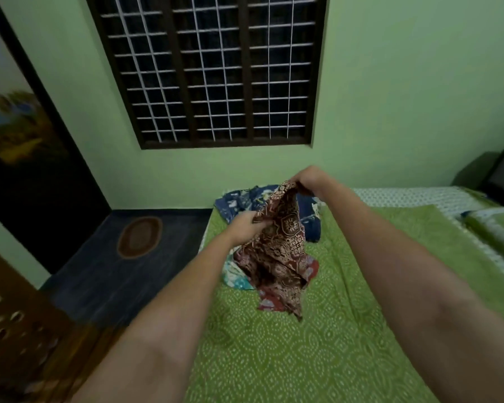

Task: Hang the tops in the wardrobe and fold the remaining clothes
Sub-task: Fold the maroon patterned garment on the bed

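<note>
A maroon garment (280, 251) with a gold print hangs above the bed, held up by both hands. My right hand (310, 180) grips its top edge, high up. Lower and to the left, my left hand (245, 225) pinches a fold of the same cloth. The garment's lower end drapes onto a small pile: a red printed piece (269, 301) and a turquoise and white piece (234, 276). A blue printed garment (245, 202) lies crumpled at the far end of the bed, behind my hands.
The bed (317, 359) has a green patterned sheet. Pillows (495, 225) lie at its right side. A barred window (213, 68) fills the green wall ahead. Left of the bed are dark floor, an oval mat (139, 237), a dark doorway (32, 170) and a carved wooden piece (15, 330).
</note>
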Demonstrator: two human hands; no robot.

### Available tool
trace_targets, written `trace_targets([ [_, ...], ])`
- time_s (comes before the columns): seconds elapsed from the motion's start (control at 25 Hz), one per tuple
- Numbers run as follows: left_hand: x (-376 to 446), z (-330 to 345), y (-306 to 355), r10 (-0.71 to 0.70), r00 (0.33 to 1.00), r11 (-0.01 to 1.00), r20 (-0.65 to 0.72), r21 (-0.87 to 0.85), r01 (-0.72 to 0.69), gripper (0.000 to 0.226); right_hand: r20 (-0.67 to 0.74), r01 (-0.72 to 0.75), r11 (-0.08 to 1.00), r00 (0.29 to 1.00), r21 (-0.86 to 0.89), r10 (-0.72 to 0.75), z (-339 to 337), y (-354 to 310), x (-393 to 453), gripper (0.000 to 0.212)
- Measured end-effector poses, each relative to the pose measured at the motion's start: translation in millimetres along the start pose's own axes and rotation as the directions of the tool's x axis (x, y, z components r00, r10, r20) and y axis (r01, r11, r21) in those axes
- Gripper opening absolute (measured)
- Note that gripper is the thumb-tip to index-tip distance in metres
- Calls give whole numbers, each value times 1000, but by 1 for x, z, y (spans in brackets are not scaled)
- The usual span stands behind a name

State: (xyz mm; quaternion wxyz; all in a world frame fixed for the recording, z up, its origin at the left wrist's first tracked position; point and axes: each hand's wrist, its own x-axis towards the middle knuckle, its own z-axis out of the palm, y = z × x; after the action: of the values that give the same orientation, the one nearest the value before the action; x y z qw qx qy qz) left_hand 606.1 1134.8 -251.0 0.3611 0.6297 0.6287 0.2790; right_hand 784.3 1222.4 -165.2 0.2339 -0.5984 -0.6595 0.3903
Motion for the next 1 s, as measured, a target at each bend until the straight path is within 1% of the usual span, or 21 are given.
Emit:
trace_targets([
  [0.04, -3, -9, 2, 10, 999, 1000, -43, -5, -10, 31, -32, -13, 999, 999, 36, 14, -2, -7, -12, 22],
  [0.08, -7, -16, 7, 22, 995, 998, -96, -54, -27, 27, -57, -29, 995, 998, 100, 34, -3, -13, -25, 24],
  [0.12, -11, -22, 14, 14, 989, 992, -149, -125, -33, 27, -70, -30, 977, 996, 209, 46, -2, -18, -36, 24],
  [0.16, -14, -28, 22, 5, 981, 978, -192, -202, -45, 30, -55, -24, 949, 998, 313, 43, 1, -23, -50, 21],
  [0.2, -15, -33, 31, -12, 978, 961, -208, -272, -46, 34, -5, -18, 916, 1000, 400, 22, 7, -27, -63, 18],
  [0.24, -16, -37, 41, -19, 980, 948, -200, -315, -46, 41, 76, -38, 895, 997, 445, 5, 15, -29, -71, 26],
  [0.28, -16, -42, 50, -15, 983, 952, -185, -302, -42, 48, 157, -66, 895, 988, 441, -4, 23, -32, -79, 39],
  [0.32, -14, -46, 56, 8, 985, 966, -175, -254, -53, 56, 208, -70, 904, 978, 421, -21, 32, -36, -86, 47],
  [0.36, -14, -52, 62, 30, 986, 979, -166, -194, -62, 57, 218, -56, 906, 975, 419, -40, 40, -40, -89, 45],
  [0.44, -14, -69, 64, 99, 986, 993, -131, -47, -106, 50, 139, -5, 891, 988, 454, -65, 52, -43, -88, 19],
  [0.48, -14, -79, 61, 128, 987, 991, -102, 40, -124, 49, 80, 14, 904, 995, 427, -53, 55, -43, -84, 12],
  [0.52, -12, -89, 54, 141, 988, 985, -67, 111, -133, 51, 25, 19, 932, 999, 362, -30, 55, -40, -78, 14],
  [0.6, -10, -110, 36, 130, 991, 974, -23, 188, -123, 50, -86, -34, 992, 995, 120, 45, 55, -31, -67, 16],
  [0.68, -11, -129, 18, 86, 996, 965, -37, 252, -73, 40, -164, -119, 979, 982, -163, 92, 51, -16, -58, 13],
  [0.72, -12, -135, 11, 62, 997, 962, -44, 268, -48, 38, -163, -144, 949, 982, -282, 100, 50, -9, -56, 14],
  [0.76, -11, -140, 5, 38, 998, 961, -49, 276, -23, 35, -173, -158, 930, 979, -332, 104, 51, -5, -56, 15],
  [0.8, -9, -141, -1, 37, 998, 961, -52, 277, -21, 34, -189, -174, 933, 975, -315, 117, 51, -4, -60, 14],
  [0.88, -3, -140, -8, 54, 997, 973, -64, 228, -38, 41, -233, -181, 950, 965, -256, 121, 55, -4, -60, 21],
  [0.92, -4, -139, -8, 63, 996, 980, -65, 193, -50, 49, -281, -170, 961, 954, -220, 104, 57, -4, -58, 22],
  [0.96, -5, -138, -6, 91, 994, 976, -60, 202, -77, 62, -351, -145, 970, 934, -195, 69, 59, -4, -56, 22],
  [1.0, -6, -139, -5, 120, 992, 953, -38, 284, -104, 74, -413, -125, 980, 909, -157, 50, 61, -3, -53, 22],
])
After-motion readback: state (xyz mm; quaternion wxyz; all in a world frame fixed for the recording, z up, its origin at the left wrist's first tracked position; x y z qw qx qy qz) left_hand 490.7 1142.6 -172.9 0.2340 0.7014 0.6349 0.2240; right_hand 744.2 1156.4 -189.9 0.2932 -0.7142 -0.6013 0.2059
